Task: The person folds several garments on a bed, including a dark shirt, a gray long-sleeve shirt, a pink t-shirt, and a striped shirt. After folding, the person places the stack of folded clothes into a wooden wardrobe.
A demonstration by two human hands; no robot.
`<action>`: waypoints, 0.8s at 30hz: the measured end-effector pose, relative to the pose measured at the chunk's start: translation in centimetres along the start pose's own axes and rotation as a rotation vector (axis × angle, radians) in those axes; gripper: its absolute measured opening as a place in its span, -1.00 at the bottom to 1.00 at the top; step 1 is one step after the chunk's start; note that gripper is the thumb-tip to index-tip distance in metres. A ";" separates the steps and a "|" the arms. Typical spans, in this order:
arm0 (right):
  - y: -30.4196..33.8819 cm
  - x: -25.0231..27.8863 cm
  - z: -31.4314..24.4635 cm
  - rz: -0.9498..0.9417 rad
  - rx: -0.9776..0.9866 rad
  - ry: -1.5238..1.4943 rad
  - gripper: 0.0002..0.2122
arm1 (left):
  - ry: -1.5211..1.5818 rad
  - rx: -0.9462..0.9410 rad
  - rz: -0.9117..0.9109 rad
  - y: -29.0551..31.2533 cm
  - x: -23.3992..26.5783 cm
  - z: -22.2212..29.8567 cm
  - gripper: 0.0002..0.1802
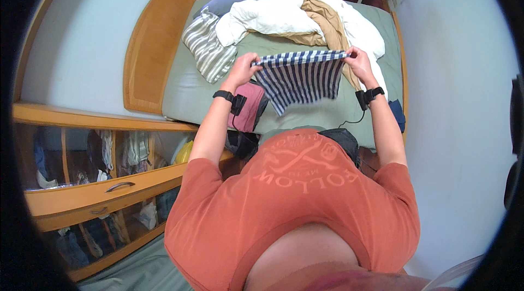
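Observation:
A navy-and-white striped cloth [299, 78] is stretched between my two hands above the bed. My left hand [244, 69] pinches its upper left corner, and my right hand [360, 65] grips the upper right one. From this taut top edge the rest hangs down loosely, its lower left corner drooping furthest. Whether it is a garment or a plain piece of fabric I cannot tell. Near my left wrist, a folded pink cloth [249, 106] lies on the bed, with something dark beside it. Each wrist wears a black strap with a small box and cable.
The bed's green sheet [183, 97] bears a striped pillow [210, 48] and a bunched white-and-tan duvet [273, 15]. A dark blue folded cloth [397, 115] lies at the right edge. At the left stands a wooden cabinet [82, 203] with clothes inside; a wall [453, 100] rises on the right.

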State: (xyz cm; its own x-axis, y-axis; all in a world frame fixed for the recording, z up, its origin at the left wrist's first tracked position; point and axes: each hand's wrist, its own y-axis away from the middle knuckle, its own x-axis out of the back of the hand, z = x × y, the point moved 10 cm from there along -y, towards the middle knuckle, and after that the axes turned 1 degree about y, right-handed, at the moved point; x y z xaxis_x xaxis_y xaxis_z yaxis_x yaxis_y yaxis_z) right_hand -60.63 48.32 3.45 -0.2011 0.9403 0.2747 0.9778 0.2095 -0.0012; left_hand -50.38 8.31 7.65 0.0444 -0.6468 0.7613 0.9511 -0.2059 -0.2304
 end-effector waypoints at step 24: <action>21.9 -16.2 38.6 -0.874 -0.345 0.771 -0.77 | -0.122 0.545 -0.882 25.5 -38.5 -17.1 -0.70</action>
State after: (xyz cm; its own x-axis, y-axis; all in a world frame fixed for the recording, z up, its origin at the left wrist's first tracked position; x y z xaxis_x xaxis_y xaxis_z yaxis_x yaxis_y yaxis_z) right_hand -38.20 48.03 -38.16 -0.8276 0.0868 0.5546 0.5177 0.5000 0.6943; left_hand -33.13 15.42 -37.94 -0.7314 -0.3432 0.5893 0.6685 -0.1899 0.7191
